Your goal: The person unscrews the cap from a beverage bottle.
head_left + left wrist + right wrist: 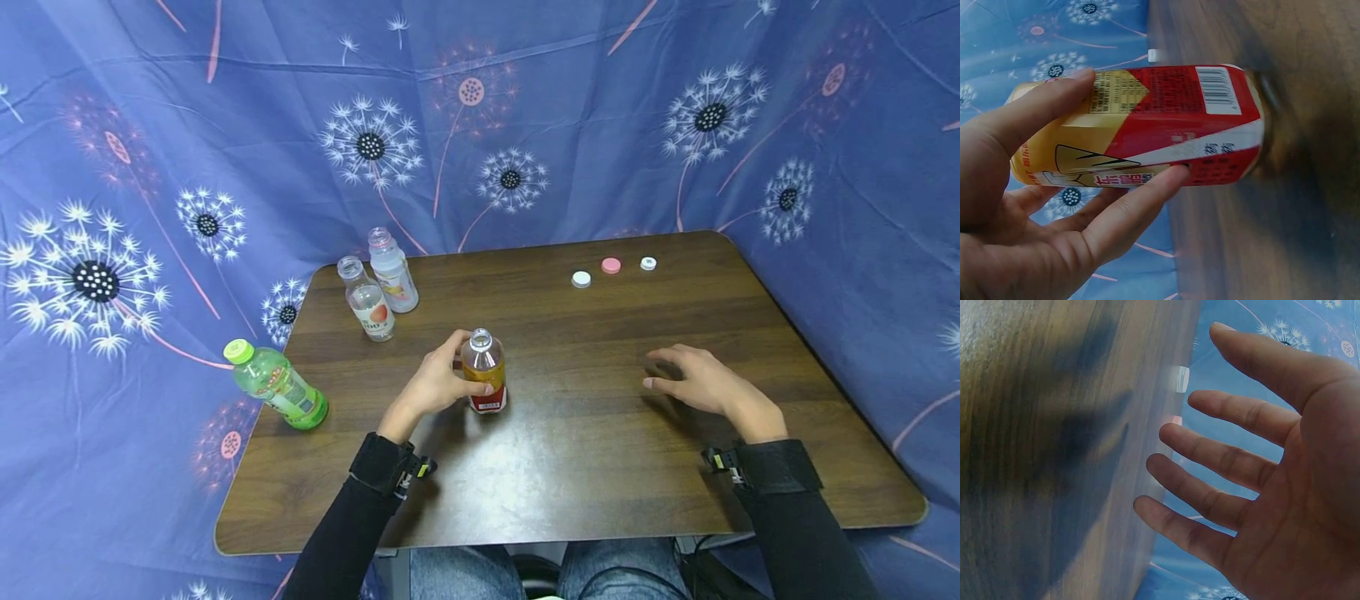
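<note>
My left hand grips a drink bottle with a gold and red label, thumb on one side and fingers on the other. The bottle stands near the middle of the table, its clear mouth bare of a cap. In the left wrist view the label's barcode and red panel face the camera, and the thumb and fingers lie along the bottle. Over the right side of the table my right hand hovers with relaxed, spread fingers and holds nothing. Its palm shows in the right wrist view.
Two uncapped bottles, one clear and one whitish, stand at the back left. A green bottle with a lime cap is at the left edge. Along the back lie a white cap, a pink cap and a smaller white cap.
</note>
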The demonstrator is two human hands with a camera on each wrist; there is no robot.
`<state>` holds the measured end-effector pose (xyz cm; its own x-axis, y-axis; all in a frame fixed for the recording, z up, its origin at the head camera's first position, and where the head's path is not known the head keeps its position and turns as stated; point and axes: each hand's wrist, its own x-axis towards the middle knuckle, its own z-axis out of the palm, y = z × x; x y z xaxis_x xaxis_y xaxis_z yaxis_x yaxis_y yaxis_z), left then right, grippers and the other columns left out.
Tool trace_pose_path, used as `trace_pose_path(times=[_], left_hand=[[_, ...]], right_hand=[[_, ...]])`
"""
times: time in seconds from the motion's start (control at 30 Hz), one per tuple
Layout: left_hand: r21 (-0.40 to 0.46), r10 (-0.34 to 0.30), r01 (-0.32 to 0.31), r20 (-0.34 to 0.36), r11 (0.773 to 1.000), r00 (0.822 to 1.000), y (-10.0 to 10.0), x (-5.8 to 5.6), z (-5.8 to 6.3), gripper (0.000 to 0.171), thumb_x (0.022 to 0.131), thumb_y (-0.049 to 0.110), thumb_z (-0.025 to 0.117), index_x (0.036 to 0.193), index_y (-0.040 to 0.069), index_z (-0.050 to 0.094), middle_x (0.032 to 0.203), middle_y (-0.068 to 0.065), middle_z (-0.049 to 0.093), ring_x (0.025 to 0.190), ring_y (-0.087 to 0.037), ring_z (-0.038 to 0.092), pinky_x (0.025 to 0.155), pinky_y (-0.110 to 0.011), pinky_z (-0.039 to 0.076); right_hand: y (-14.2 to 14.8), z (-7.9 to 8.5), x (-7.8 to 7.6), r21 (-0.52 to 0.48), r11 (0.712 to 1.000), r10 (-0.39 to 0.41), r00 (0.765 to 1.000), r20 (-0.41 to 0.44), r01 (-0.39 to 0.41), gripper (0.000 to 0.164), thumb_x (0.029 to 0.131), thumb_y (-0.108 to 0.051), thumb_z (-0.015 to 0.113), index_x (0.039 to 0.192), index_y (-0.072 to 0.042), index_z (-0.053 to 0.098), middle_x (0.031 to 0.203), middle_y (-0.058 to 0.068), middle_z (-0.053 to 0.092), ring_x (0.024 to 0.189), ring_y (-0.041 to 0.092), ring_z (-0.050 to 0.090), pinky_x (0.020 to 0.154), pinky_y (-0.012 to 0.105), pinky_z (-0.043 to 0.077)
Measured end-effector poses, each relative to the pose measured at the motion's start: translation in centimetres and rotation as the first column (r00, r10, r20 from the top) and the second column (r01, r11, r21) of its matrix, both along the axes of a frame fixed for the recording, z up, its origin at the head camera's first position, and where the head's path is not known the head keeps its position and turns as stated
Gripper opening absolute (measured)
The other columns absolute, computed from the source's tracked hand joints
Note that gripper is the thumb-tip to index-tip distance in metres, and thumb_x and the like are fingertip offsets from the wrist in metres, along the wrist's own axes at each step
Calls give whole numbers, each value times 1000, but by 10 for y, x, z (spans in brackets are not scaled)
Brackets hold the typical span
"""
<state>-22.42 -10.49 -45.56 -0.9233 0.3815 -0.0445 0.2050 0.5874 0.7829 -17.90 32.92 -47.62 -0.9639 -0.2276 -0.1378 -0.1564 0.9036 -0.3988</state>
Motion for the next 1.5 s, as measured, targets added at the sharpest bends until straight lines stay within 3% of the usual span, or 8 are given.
trace_pose_path(times=[0.4, 0.67, 0.83, 1.03, 1.3, 1.5], left_hand=[[7, -20, 19, 31, 1000, 999, -1, -1, -8, 79, 74, 27, 92, 140, 28, 49, 130, -5, 67, 124, -33, 62, 101, -52, 53], [19, -19, 18, 40, 1000, 999, -1, -2, -13, 78, 75, 28, 91, 140, 29, 49, 129, -3, 66, 124, -32, 62, 99, -51, 54], [17, -11, 11, 27, 1000, 1000, 0, -1, -13, 77, 73, 28, 92, 138, 29, 51, 127, -3, 68, 124, -32, 62, 101, -52, 52], [22, -3, 3, 23, 1000, 1000, -1, 1, -12, 74, 73, 28, 92, 135, 28, 52, 126, -3, 68, 125, -34, 62, 102, -53, 52], [28, -22, 21, 27, 999, 999, -3, -1, -12, 76, 74, 27, 92, 137, 27, 50, 130, -6, 67, 126, -37, 62, 104, -53, 51], [17, -24, 23, 41, 1000, 999, -2, 0, -10, 78, 75, 28, 91, 140, 27, 48, 133, -8, 66, 128, -38, 61, 105, -54, 50]], right_hand=[[-7, 4, -3, 0, 1000, 19, 1000, -8, -19, 69, 96, -52, 64, 143, -3, 54, 145, 29, 51, 134, 55, 45, 104, 72, 39], [-18, 3, -20, -9, 999, 32, 997, -68, -32, 63, 98, -43, 65, 145, -4, 51, 145, 25, 53, 133, 49, 49, 103, 68, 43], [-29, 9, -45, 18, 1000, 5, 996, -91, -3, 64, 97, -44, 65, 150, -12, 47, 151, 21, 47, 134, 49, 48, 98, 74, 41], [-40, 16, -86, 37, 999, -1, 992, -123, 6, 66, 97, -44, 65, 153, -15, 44, 154, 20, 44, 137, 48, 46, 100, 74, 40], [-57, 13, -141, 49, 999, 18, 989, -148, -11, 66, 95, -34, 69, 151, -8, 44, 156, 23, 41, 143, 46, 41, 108, 66, 40], [-60, 11, -167, 85, 996, 9, 995, -103, 0, 69, 95, -33, 68, 152, -4, 41, 149, 25, 49, 133, 48, 50, 102, 66, 45]])
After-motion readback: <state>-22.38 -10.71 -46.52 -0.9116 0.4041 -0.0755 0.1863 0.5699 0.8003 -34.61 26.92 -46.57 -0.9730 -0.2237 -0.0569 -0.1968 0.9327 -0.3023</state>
